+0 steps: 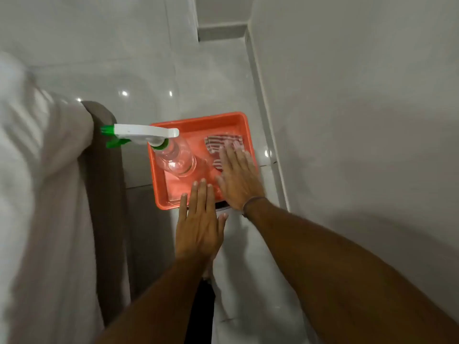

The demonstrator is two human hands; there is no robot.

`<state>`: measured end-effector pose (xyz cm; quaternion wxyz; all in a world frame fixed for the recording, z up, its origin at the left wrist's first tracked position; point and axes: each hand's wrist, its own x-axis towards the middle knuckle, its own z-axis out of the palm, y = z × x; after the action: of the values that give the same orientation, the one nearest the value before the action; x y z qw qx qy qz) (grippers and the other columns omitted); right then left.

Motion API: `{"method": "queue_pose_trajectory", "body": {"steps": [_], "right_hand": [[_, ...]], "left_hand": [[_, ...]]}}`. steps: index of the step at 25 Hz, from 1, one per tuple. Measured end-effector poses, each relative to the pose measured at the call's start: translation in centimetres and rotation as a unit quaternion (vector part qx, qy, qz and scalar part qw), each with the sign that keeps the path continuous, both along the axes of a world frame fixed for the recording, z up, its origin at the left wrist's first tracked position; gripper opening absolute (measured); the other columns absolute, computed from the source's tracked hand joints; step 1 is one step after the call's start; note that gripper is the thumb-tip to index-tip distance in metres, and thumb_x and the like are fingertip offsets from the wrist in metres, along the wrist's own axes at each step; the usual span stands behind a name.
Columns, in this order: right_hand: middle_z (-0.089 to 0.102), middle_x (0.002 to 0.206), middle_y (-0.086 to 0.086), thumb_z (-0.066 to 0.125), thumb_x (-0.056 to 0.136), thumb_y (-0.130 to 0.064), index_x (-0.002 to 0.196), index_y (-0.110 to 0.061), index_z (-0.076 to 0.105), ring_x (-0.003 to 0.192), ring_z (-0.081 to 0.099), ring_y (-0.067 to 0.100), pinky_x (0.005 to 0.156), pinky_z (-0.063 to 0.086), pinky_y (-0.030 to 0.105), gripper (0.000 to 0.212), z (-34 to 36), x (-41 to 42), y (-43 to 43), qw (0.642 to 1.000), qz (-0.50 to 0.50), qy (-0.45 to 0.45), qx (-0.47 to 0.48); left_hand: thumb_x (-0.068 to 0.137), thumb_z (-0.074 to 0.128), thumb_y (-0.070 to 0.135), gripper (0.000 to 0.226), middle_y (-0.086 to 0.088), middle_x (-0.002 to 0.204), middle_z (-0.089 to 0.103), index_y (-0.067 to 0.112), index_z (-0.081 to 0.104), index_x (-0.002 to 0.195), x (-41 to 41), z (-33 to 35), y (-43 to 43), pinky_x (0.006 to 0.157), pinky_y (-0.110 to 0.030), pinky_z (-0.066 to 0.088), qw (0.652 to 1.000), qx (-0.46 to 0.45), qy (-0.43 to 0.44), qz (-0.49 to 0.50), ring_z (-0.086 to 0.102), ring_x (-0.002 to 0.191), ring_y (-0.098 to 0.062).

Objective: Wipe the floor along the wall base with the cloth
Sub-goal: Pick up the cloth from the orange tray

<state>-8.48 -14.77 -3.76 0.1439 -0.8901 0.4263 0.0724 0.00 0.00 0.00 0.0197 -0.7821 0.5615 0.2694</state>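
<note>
A red-and-white striped cloth [218, 143] lies folded in the far right part of an orange tray [198, 120] on the glossy tiled floor. My right hand [238, 180] hovers flat over the tray, fingers spread, its fingertips over the cloth's near edge; whether it touches the cloth is unclear. My left hand [198, 224] is held flat with fingers apart over the tray's near rim, holding nothing. The wall base [267, 125] runs along the floor just right of the tray.
A clear spray bottle [173, 155] with a white-and-green trigger head stands in the tray's left half. A bed with white sheet [42, 194] and brown base [104, 175] fills the left. The white wall [360, 108] rises on the right. Open floor [211, 70] stretches beyond the tray.
</note>
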Motion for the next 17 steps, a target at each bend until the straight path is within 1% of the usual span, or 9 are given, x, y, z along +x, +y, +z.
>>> {"method": "queue_pose_trajectory", "body": {"steps": [2, 3, 6, 8, 10, 11, 12, 14, 17], "right_hand": [[0.000, 0.175, 0.016, 0.026, 0.107, -0.053, 0.164, -0.011, -0.001, 0.162, 0.000, 0.034, 0.131, 0.009, 0.056, 0.076, -3.2, 2.4, -1.9, 1.000, -0.016, 0.002, 0.011], [0.000, 0.175, 0.016, 0.025, 0.106, -0.056, 0.164, -0.011, -0.002, 0.162, 0.000, 0.034, 0.132, 0.006, 0.055, 0.078, -4.5, 3.0, -2.7, 1.000, -0.023, 0.008, 0.009], [0.002, 0.175, 0.016, 0.029, 0.105, -0.058, 0.164, -0.011, -0.001, 0.162, 0.001, 0.035, 0.132, 0.005, 0.054, 0.080, -7.5, 4.2, -3.7, 0.999, -0.028, 0.010, 0.027], [0.004, 0.175, 0.015, 0.039, 0.108, -0.047, 0.164, -0.012, 0.001, 0.162, 0.003, 0.035, 0.132, 0.006, 0.053, 0.076, -8.7, 4.0, -3.9, 0.999, -0.022, 0.017, 0.021], [0.009, 0.175, 0.012, 0.051, 0.108, -0.029, 0.164, -0.012, 0.006, 0.162, 0.007, 0.033, 0.130, 0.007, 0.050, 0.074, -8.9, 4.1, -4.2, 0.999, -0.034, 0.011, 0.019], [0.013, 0.174, 0.011, 0.053, 0.107, -0.022, 0.164, -0.013, 0.010, 0.162, 0.010, 0.031, 0.130, 0.008, 0.049, 0.072, -8.7, 4.1, -4.3, 0.998, -0.049, -0.004, 0.030], [0.018, 0.174, 0.010, 0.053, 0.107, -0.016, 0.164, -0.013, 0.016, 0.161, 0.014, 0.029, 0.131, 0.013, 0.049, 0.068, -8.1, 4.2, -4.3, 0.997, -0.066, -0.029, 0.043], [0.028, 0.171, 0.010, 0.050, 0.107, -0.008, 0.162, -0.013, 0.027, 0.159, 0.022, 0.027, 0.129, 0.028, 0.051, 0.060, -5.7, 3.9, -4.3, 0.990, -0.095, -0.087, 0.066], [0.042, 0.163, 0.015, 0.046, 0.106, -0.008, 0.156, -0.007, 0.040, 0.154, 0.035, 0.031, 0.121, 0.041, 0.052, 0.050, -0.2, 2.9, -2.2, 0.973, -0.122, -0.194, 0.035]], "left_hand": [[0.111, 0.019, 0.057, 0.083, -0.010, 0.187, -0.005, 0.011, 0.003, 0.177, 1.1, -2.8, -0.7, 0.142, -0.049, -0.006, 0.999, 0.011, 0.027, 0.017, -0.010, 0.174, -0.026], [0.111, 0.018, 0.058, 0.083, -0.010, 0.188, -0.003, 0.011, 0.003, 0.178, 1.4, -3.7, -0.8, 0.142, -0.049, -0.006, 0.999, 0.020, 0.022, 0.014, -0.008, 0.174, -0.026], [0.111, 0.021, 0.057, 0.082, -0.011, 0.188, 0.009, 0.011, 0.012, 0.178, 2.0, -5.9, -0.3, 0.142, -0.051, 0.001, 0.999, 0.023, 0.024, 0.000, 0.002, 0.175, -0.027], [0.111, 0.025, 0.055, 0.081, -0.011, 0.187, 0.016, 0.010, 0.018, 0.177, 2.3, -6.5, 0.2, 0.142, -0.053, 0.007, 1.000, 0.008, 0.018, -0.007, 0.008, 0.175, -0.027], [0.110, 0.028, 0.055, 0.081, -0.012, 0.187, 0.016, 0.010, 0.019, 0.177, 2.4, -6.5, 0.2, 0.142, -0.054, 0.008, 1.000, 0.006, 0.014, -0.008, 0.009, 0.175, -0.028], [0.110, 0.028, 0.055, 0.081, -0.013, 0.187, 0.016, 0.009, 0.019, 0.177, 2.3, -6.4, 0.1, 0.142, -0.054, 0.009, 1.000, 0.003, 0.014, -0.005, 0.010, 0.174, -0.029], [0.110, 0.028, 0.055, 0.082, -0.014, 0.186, 0.016, 0.008, 0.020, 0.176, 2.2, -6.2, 0.0, 0.142, -0.054, 0.009, 1.000, -0.002, 0.014, -0.003, 0.011, 0.174, -0.030], [0.110, 0.029, 0.055, 0.082, -0.015, 0.186, 0.014, 0.007, 0.017, 0.176, 1.9, -5.5, 0.2, 0.142, -0.053, 0.006, 1.000, -0.007, 0.006, -0.002, 0.009, 0.174, -0.032], [0.111, 0.030, 0.054, 0.081, -0.014, 0.187, 0.005, 0.009, 0.007, 0.175, 1.0, -3.6, 1.4, 0.140, -0.048, -0.006, 1.000, -0.025, -0.006, -0.014, 0.001, 0.174, -0.031]]}}
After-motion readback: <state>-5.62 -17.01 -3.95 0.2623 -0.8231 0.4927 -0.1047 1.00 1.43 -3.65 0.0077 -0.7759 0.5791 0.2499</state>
